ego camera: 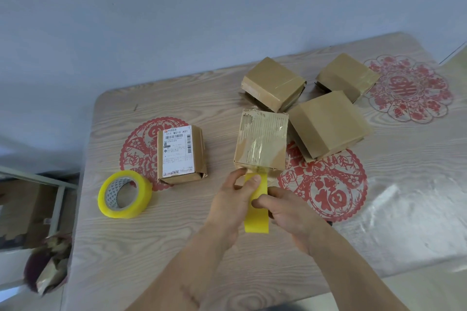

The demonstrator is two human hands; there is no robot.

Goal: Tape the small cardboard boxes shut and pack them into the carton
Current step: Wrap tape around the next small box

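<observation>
Both hands' grip pinches yellow tape strip (256, 206): left hand (231, 199), right hand (285, 209). Flimsy, sticky; torn box (261, 142) light, hold edges.

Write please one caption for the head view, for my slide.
Both hands hold a yellow tape strip at a torn box; tape roll beside.

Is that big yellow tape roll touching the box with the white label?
Apart. The head view shows bare table between the tape roll and the labelled box.
</observation>
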